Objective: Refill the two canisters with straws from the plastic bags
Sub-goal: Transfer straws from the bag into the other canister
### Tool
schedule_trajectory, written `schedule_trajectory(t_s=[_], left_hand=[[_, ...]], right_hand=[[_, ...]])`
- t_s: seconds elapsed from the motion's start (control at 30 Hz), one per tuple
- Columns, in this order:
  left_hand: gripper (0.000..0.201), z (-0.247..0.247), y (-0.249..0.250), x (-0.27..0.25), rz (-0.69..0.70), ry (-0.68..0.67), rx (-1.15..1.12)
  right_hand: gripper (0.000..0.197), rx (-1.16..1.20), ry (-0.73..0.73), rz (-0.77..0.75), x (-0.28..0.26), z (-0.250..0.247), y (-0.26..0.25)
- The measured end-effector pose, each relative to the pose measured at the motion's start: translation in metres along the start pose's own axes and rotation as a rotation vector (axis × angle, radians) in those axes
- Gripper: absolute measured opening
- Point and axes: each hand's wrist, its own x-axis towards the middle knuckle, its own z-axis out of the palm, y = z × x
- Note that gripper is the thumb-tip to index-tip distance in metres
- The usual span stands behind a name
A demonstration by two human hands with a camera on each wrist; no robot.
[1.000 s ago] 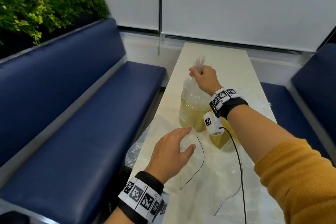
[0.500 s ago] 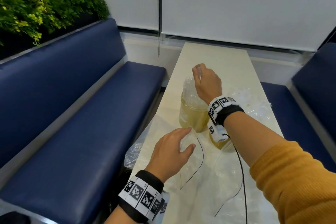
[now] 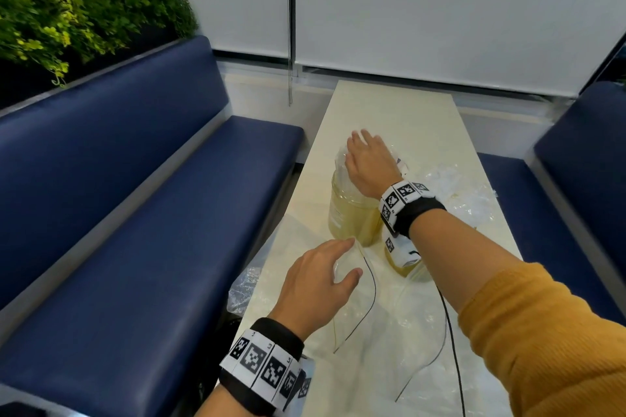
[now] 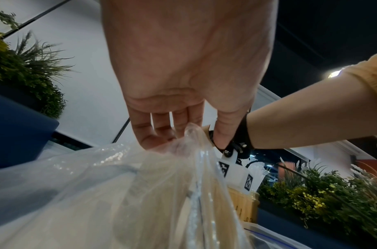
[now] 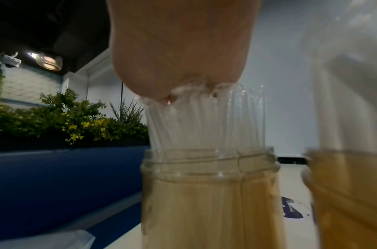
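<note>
Two clear canisters with a yellowish tint stand mid-table. The left canister (image 3: 350, 217) (image 5: 209, 202) is packed with clear straws (image 5: 204, 121) that stick out above its rim. My right hand (image 3: 367, 152) (image 5: 179, 50) lies flat on the straw tops, fingers straight. The second canister (image 3: 403, 264) (image 5: 343, 193) stands just to its right, partly hidden under my right wrist. My left hand (image 3: 325, 278) (image 4: 187, 134) rests nearer to me on a clear plastic bag (image 3: 382, 332) (image 4: 119, 193) and pinches a fold of it between thumb and fingers.
The narrow cream table (image 3: 399, 112) runs away from me between two blue benches (image 3: 135, 213) (image 3: 576, 162). A crumpled plastic bag (image 3: 457, 193) lies right of the canisters, and more plastic (image 3: 244, 288) hangs off the table's left edge. Black cables (image 3: 372, 284) cross the near bag.
My right hand let go of the raised straws and came down flat onto them, and they sank lower into the left canister. The left hand has stayed on the bag.
</note>
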Motion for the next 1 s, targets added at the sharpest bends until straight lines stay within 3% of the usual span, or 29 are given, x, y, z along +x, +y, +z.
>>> schedule_trajectory(t_s=[0.1, 0.23, 0.37, 0.4, 0.53, 0.57, 0.7, 0.77, 0.87, 0.93, 1.0], left_hand=[[0.052, 0.002, -0.001, 0.000, 0.003, -0.002, 0.000], [0.053, 0.004, -0.001, 0.000, -0.005, -0.001, -0.005], [0.053, 0.005, -0.001, -0.001, 0.000, 0.002, -0.003], [0.052, 0.004, -0.001, -0.002, -0.001, 0.002, -0.002], [0.052, 0.001, -0.002, -0.005, -0.005, 0.006, 0.001], [0.051, 0.000, -0.003, -0.005, -0.006, 0.008, -0.001], [0.051, -0.004, -0.004, -0.009, -0.014, 0.015, -0.009], [0.050, -0.006, -0.005, -0.011, -0.021, 0.017, -0.018], [0.051, -0.008, -0.006, -0.013, -0.025, 0.006, -0.018], [0.055, -0.010, -0.006, -0.014, -0.016, -0.011, -0.001], [0.062, -0.011, -0.007, -0.014, -0.009, -0.033, 0.014]], right_hand=[[0.056, 0.029, -0.063, -0.020, -0.002, 0.003, -0.001], [0.056, 0.111, 0.046, 0.090, 0.009, -0.016, 0.006], [0.058, 0.037, -0.192, 0.130, -0.003, 0.001, 0.010], [0.057, 0.057, -0.195, 0.126, -0.005, 0.004, 0.011], [0.047, 0.120, 0.076, 0.248, 0.000, -0.006, 0.015], [0.047, 0.116, 0.089, 0.278, -0.001, -0.005, 0.018], [0.050, 0.170, -0.088, 0.277, -0.007, 0.009, 0.026], [0.051, 0.159, -0.047, 0.287, -0.001, 0.001, 0.023], [0.054, 0.141, 0.068, 0.177, 0.006, -0.010, 0.006], [0.052, 0.112, 0.050, 0.027, 0.002, -0.006, -0.010], [0.051, 0.038, -0.027, -0.028, -0.006, 0.002, -0.021]])
